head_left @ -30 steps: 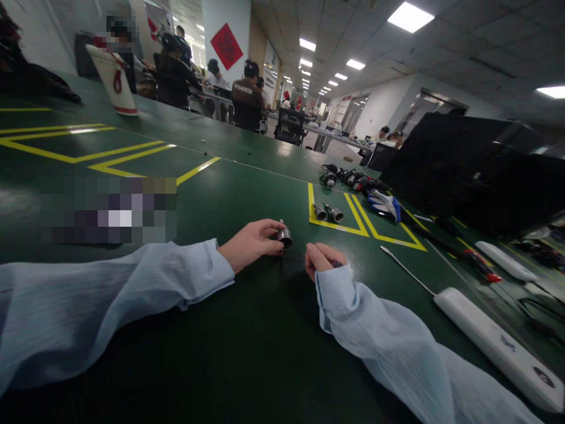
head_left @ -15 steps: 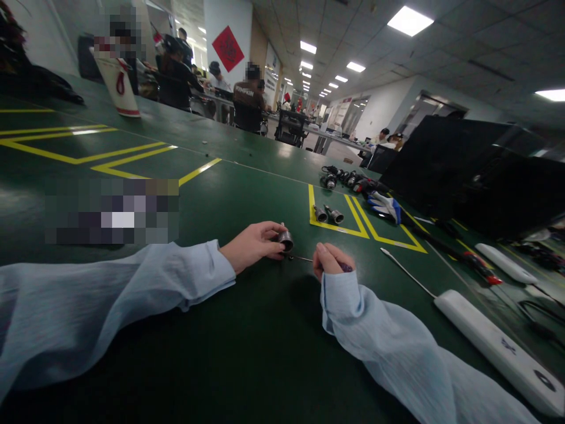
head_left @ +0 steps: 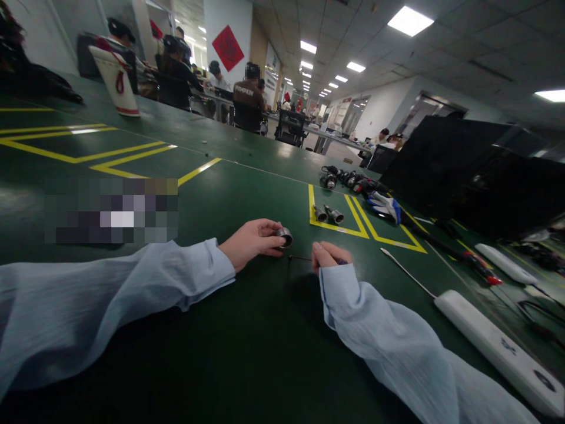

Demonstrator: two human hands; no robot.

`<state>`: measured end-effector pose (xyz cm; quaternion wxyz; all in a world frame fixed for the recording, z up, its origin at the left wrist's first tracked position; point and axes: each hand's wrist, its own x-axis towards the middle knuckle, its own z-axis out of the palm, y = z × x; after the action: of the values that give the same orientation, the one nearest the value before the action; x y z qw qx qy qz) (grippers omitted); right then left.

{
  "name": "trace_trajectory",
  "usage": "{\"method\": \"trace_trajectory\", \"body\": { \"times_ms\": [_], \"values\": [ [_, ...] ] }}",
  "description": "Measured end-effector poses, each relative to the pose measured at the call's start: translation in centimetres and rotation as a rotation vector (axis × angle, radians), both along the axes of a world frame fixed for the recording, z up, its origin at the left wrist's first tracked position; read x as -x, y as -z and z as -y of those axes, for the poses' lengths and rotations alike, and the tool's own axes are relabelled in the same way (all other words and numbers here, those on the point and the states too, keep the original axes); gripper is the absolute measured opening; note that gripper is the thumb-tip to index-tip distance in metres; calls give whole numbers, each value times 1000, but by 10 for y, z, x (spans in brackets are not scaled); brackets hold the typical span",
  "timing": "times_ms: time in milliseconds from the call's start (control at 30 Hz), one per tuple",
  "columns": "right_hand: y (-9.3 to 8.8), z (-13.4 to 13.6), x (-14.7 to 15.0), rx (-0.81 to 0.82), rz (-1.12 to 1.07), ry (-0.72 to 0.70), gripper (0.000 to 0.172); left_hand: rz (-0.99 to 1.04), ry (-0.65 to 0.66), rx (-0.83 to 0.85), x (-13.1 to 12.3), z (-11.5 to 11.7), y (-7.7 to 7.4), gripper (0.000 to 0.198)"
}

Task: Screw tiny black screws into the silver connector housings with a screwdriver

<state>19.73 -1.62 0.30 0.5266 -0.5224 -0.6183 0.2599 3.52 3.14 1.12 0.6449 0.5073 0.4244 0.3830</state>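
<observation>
My left hand is closed round a small metal hole saw, with the round cup facing right. A little to the right, my right hand grips a thin-shafted screwdriver. Its shaft points left, and a bit of purple handle shows behind the fingers. A tiny dark piece sits at the shaft's tip, too small to make out. The tip is below the hole saw and apart from it. Beyond my hands, two similar hole saws lie inside a yellow taped box.
On the right lie a white tool with a thin metal shaft, a red-handled tool and a blue-white glove. Metal parts cluster farther back. A white cup stands far left on the green table. People sit beyond.
The screwdriver tip has come away from the hole saw. My left hand has lifted and turned the hole saw slightly; my right hand has shifted only a little.
</observation>
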Motion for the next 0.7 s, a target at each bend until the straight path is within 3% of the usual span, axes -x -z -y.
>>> {"method": "trace_trajectory", "body": {
  "times_ms": [200,333,533,700],
  "values": [
    [-23,-10,-12,290,-31,-144,37,47,8,8,2,-5,6,27],
    [-14,-15,-16,366,-224,-218,34,90,-20,55,1,-6,5,27],
    [12,-9,-11,194,-462,-329,33,121,-35,100,0,-6,3,29],
    [16,0,-7,-61,-386,-268,31,125,-26,125,2,-6,3,33]
  ]
}}
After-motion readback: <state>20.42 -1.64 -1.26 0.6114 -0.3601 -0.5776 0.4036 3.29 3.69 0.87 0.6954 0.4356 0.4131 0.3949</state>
